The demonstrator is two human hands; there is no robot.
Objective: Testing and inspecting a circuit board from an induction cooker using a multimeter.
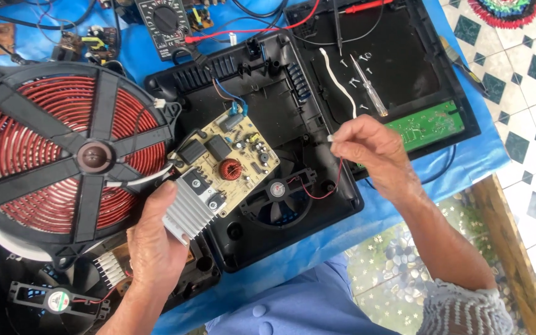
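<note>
Here I see the left hand point(156, 239) gripping the finned heat sink point(187, 211) of the tan circuit board point(227, 161), tilted over the open black casing point(280, 111); the right hand point(367, 146) pinches a small white connector point(330, 140) on red fan wire point(327, 186), just beside the board
</note>
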